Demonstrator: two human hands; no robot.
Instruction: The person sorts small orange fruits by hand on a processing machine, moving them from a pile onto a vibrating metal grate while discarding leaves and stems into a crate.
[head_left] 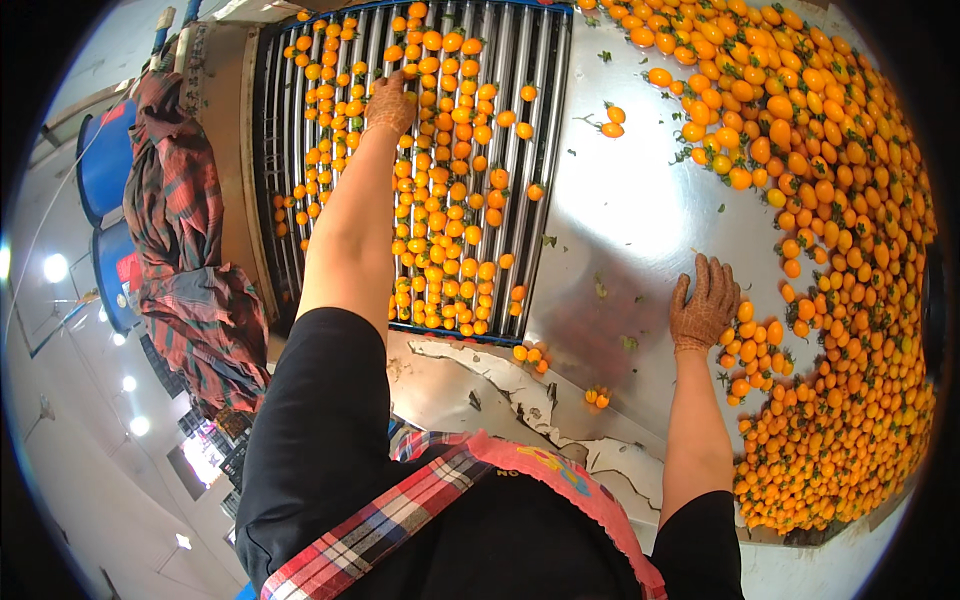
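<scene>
My left hand (391,104), in a brown-orange glove, reaches over the far part of a roller conveyor (522,60). Around it, orange cherry tomatoes (436,255) lie on and between the metal rollers. Its fingers point down among the fruit, so whether they grip one does not show. On the steel table (640,190) to the right, my gloved right hand (706,303) lies with its fingers stretched out and nothing in it. A small cluster of tomatoes (757,340) sits against its outer side. Beyond that spreads a large heap of orange tomatoes (850,330), some with green stems.
A few stray tomatoes (530,357) rest by the conveyor's near corner, others (612,122) on the table with leaf scraps. Peeling board (520,385) edges the near side. At left hang a checked red-and-dark cloth (180,200) and blue barrels (105,165).
</scene>
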